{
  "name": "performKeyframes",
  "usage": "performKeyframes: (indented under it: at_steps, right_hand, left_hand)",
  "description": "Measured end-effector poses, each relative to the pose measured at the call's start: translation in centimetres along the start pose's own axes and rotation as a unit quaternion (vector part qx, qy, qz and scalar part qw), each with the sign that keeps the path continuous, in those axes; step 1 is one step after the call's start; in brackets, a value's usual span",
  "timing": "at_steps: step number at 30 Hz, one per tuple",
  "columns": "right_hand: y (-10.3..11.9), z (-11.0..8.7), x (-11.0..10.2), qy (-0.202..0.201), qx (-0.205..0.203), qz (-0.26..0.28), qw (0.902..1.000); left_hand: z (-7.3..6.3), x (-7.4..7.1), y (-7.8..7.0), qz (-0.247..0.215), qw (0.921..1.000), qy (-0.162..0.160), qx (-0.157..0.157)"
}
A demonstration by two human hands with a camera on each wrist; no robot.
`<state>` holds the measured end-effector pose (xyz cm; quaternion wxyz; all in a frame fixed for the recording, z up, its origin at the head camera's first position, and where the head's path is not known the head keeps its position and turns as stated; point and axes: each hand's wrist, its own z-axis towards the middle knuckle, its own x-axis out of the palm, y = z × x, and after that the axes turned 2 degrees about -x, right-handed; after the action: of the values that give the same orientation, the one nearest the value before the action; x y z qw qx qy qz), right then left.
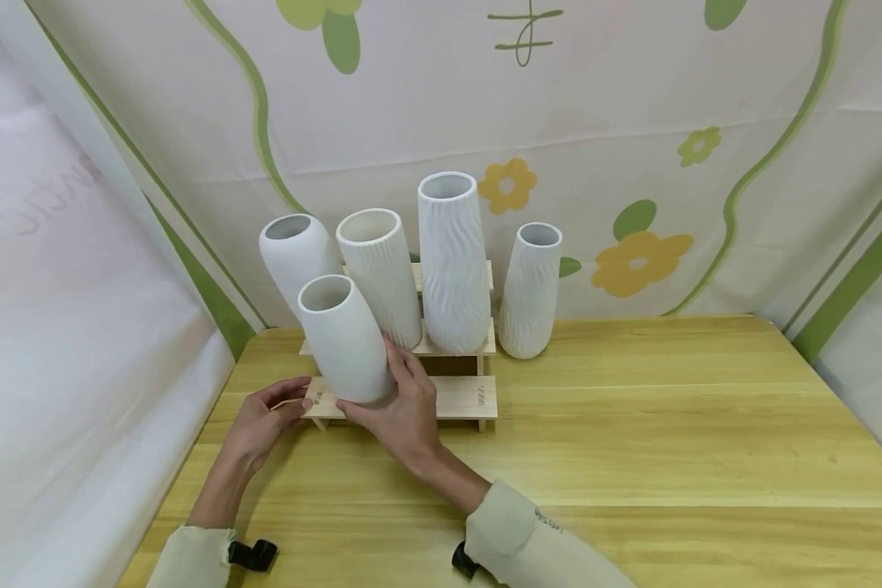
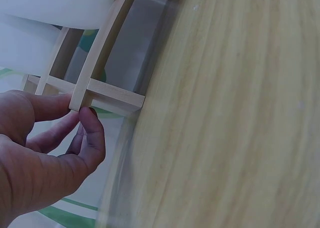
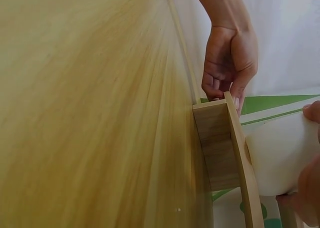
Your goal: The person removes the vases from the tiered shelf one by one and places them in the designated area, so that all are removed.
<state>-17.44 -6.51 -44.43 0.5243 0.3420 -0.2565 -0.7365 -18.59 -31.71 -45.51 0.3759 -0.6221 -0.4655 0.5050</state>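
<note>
My right hand [image 1: 409, 412] grips a smooth white vase [image 1: 345, 347] low on its body, thumb at the front near the base. The vase stands over the left part of the lowest step of a wooden tiered stand [image 1: 466, 398]; its base is at the board, but I cannot tell whether its full weight rests there. At that step's left end, my left hand [image 1: 257, 425] pinches the board edge [image 2: 80, 91] between thumb and fingers. The right wrist view also shows the left hand [image 3: 230, 58] at the board end and the vase's lower part [image 3: 280, 153].
Behind stand a rounded white vase [image 1: 294, 253], a ribbed vase [image 1: 382, 278] and a tall wavy vase [image 1: 454, 269] on the stand's higher steps. A slimmer textured vase [image 1: 531, 294] is right of the stand. A wooden table [image 1: 669, 441] lies beneath, with a flower-patterned cloth [image 1: 595, 106] behind.
</note>
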Motion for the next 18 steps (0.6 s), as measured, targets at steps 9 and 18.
performKeyframes:
  at_steps: [9,18]
  right_hand:
    - [-0.1,-0.2,-0.8,0.01,0.018,0.01,0.9997]
    - [-0.4,-0.3,-1.8,0.009,0.018,0.017,0.9997]
  left_hand:
    - [0.0,0.1,0.1,-0.007,1.0,-0.003,0.004]
    - [0.0,0.0,0.1,-0.001,1.0,0.001,0.009]
